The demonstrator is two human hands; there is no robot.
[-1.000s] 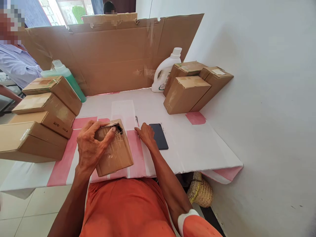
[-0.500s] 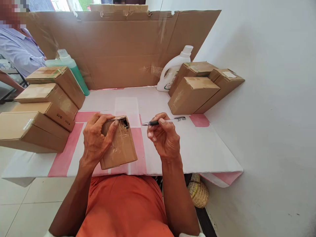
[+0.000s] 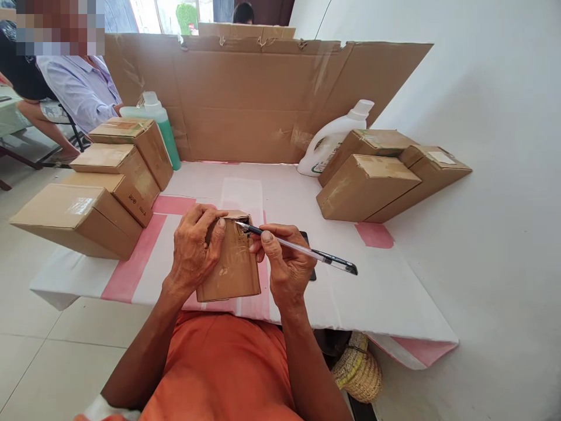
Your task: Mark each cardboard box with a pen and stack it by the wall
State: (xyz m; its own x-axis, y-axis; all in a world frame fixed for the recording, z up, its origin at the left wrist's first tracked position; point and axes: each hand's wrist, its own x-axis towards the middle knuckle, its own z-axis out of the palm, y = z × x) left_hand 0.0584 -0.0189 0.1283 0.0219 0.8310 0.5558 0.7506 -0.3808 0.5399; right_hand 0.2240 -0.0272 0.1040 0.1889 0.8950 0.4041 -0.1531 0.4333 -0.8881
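Small taped cardboard box (image 3: 230, 263) lies flat at the near edge of the table (image 3: 394, 292), on the white-and-pink covering, directly in front of the person. Left hand (image 3: 193, 251) grasps it from the left: palm over the left side, fingers curled over the far top edge, thumb laid across the top face. Box sits between the two hands, touching both.

Right hand (image 3: 284, 266) is closed around a pen (image 3: 298, 249), pinched between thumb and forefinger near the tip end. Pen runs from upper left to lower right; its dark tip rests at the far top corner of the box, just beside the left thumb, while the capped end points out over the table to the right. Right-hand knuckles press against the box's right side.

A dark phone (image 3: 309, 257) lies on the table under the right hand, mostly hidden.

Left of the work: four stacked cardboard boxes (image 3: 87, 199), a green bottle (image 3: 164, 128) behind them. Right, by the wall: three more cartons (image 3: 377, 181) and a white jug (image 3: 333, 137). A flattened cardboard sheet (image 3: 263, 99) stands along the table's far edge. A seated person in a pale shirt (image 3: 81, 88) is beyond, upper left. A woven basket (image 3: 357, 371) sits under the table.
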